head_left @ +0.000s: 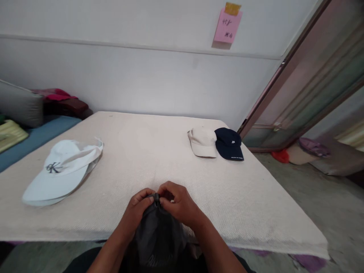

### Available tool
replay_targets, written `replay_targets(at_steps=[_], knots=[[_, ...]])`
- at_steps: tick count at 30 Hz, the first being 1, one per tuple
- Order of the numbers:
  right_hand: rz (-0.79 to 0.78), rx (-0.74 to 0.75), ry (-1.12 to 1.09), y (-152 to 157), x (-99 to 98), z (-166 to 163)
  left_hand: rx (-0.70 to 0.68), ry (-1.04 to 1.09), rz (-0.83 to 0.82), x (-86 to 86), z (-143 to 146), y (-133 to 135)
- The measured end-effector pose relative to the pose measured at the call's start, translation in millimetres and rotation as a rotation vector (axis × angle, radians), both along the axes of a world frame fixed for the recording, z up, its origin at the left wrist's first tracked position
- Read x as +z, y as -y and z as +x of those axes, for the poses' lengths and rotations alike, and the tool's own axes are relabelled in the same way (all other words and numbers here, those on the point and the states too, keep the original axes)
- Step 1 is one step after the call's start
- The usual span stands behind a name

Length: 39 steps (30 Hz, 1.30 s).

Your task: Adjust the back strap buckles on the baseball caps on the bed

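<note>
A dark grey cap (159,235) with faint lettering hangs at the table's front edge, close to my body. My left hand (139,206) pinches its upper end from the left. From the right, my right hand (178,199) grips the same end, thumb and forefinger pressed together at a small dark strap or buckle (156,198). The fingers hide part of that spot. Farther left on the table lie white caps (64,163), one apparently over another, the upper with a dark monogram. A beige cap (203,142) and a navy cap (229,144) sit side by side at the back right.
A table (142,151) with a cream cloth stands against a white wall (136,79). A pink note (227,26) is taped up there. A grey cushion (21,102) is at left. A sliding door (287,102) and items on the floor are at right.
</note>
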State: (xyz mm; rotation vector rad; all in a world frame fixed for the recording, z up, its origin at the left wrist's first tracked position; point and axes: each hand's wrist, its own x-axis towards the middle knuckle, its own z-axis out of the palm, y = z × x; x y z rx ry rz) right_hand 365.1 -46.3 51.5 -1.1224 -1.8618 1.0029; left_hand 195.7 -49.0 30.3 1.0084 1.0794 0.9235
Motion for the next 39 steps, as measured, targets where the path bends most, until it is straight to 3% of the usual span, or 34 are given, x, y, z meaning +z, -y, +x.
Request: replay_targets(at_steps=[8,16,23,26,29,32,34,36,39], knots=[[0.031,-0.064,0.036,0,-4.1,-4,0.034,0.060,-0.073,-3.6,2,0],[0.137,-0.108,0.162,-1,-12.9,-9,0.038,-0.075,0.074,-5.9,2,-4],[0.118,-0.131,0.222,-4,-18.0,-13,0.036,-0.203,0.147,-8.6,1,-3],[0.060,-0.223,0.161,-5,-18.4,-15,0.008,-0.159,0.094,-4.6,4,-1],[-0.131,-0.283,-0.018,-7,-18.5,-16,-0.002,-0.135,0.067,-0.8,7,0],[-0.412,-0.239,-0.295,-10,-20.6,-17,0.015,-0.128,0.084,-1.0,8,0],[-0.479,-0.193,-0.382,-10,-22.1,-17,0.022,-0.112,0.081,-2.7,7,0],[-0.413,-0.176,-0.366,-9,-22.2,-15,0.028,-0.093,0.069,-4.1,7,-1],[-0.184,-0.149,-0.232,-6,-18.5,-12,0.031,-0.089,0.058,-4.5,6,-1]])
